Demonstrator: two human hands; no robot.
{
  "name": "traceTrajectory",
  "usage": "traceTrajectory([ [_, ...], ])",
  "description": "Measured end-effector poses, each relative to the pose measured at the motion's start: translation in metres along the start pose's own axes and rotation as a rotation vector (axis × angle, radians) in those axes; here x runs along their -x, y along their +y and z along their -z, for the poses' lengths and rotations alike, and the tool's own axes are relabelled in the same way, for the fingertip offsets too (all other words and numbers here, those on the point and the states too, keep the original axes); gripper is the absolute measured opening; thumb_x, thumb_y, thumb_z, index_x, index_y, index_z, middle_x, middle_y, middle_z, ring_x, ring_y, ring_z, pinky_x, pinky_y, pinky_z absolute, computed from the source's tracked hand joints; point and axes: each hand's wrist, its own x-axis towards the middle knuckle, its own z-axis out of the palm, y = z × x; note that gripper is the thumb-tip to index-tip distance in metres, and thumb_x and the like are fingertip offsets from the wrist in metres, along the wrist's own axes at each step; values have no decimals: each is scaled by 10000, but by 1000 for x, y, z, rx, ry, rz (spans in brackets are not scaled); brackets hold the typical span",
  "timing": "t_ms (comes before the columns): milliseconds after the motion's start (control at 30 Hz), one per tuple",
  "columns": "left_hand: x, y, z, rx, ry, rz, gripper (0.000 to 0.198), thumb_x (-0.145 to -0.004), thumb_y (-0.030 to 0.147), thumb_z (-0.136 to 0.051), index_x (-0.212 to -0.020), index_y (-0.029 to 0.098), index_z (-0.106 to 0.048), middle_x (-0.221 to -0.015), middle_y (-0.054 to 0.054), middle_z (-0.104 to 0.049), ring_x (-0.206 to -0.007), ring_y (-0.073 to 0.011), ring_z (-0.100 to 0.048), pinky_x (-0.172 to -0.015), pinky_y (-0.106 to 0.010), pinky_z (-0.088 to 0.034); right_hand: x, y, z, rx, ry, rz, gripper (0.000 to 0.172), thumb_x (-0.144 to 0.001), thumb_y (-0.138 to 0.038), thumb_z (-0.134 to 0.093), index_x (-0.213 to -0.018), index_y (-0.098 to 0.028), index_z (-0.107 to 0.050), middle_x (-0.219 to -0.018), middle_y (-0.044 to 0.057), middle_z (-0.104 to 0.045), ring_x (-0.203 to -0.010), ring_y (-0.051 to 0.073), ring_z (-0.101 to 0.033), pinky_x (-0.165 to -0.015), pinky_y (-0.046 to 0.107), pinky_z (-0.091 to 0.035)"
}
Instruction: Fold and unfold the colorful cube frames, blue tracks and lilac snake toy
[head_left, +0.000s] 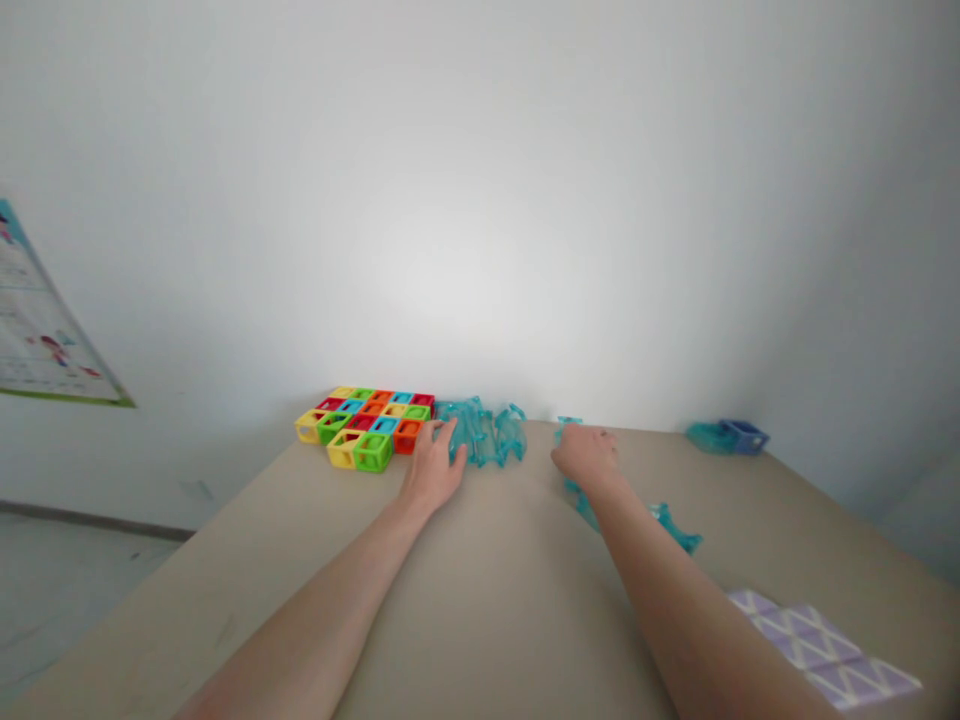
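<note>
My left hand [433,462] lies on the table with its fingers stretched forward, touching a cluster of clear teal plastic pieces [484,432]. Just left of it sits a grid of coloured hollow cubes [366,422] in yellow, green, red, orange and blue. My right hand [586,452] rests knuckles up on other teal pieces [579,428], its fingers curled over them. A further teal piece [679,530] shows beside my right forearm.
The beige table [480,600] ends at a white wall. At its far right stand a teal item and a blue cube [731,436]. Pale purple triangle tiles [814,640] lie near the right front. A poster [45,330] hangs on the left.
</note>
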Motion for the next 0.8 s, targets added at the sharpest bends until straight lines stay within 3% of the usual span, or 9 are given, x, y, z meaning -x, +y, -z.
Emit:
traceTrajectory([
  [100,1,0,1,6,16,1,445,-845,268,-527,-1276,159,-555,-1172,-141,-510,-1154,-276,-529,-1025,-439,-425,-3,-6,-8,-77,-48,181,245,-782,-211,-576,-973,-151,-718,-981,166,-698,-974,269,-643,-808,346,-469],
  [200,2,1,1,11,8,-21,462,-848,286,-531,-1294,165,-544,-1193,-141,-500,-1174,-277,-514,-1036,-443,-413,-4,-11,-16,-128,-52,271,222,-781,-253,-586,-955,-187,-706,-935,108,-715,-895,234,-661,-736,294,-474],
  [500,4,4,2,-60,-90,-121,518,-867,298,-533,-1378,239,-471,-1364,-162,-410,-1278,-314,-431,-1043,-512,-380,21,-33,-27,-47,130,322,536,-802,-221,-573,-1292,-28,-471,-1131,225,-619,-1071,314,-571,-905,382,-432],
  [633,5,3,1,-80,-99,-115,528,-853,304,-557,-1372,255,-478,-1407,-163,-382,-1303,-326,-407,-1038,-531,-376,32,-39,-29,-4,148,361,617,-803,-56,-464,-1405,-21,-334,-1175,231,-603,-1078,311,-556,-849,377,-457],
  [800,5,4,1,-120,-114,-120,477,-842,315,-572,-1311,231,-552,-1431,-176,-368,-1316,-345,-388,-1045,-541,-364,35,-42,-28,18,144,387,613,-814,-25,-414,-1421,-53,-329,-1216,224,-589,-1056,307,-573,-795,368,-475],
])
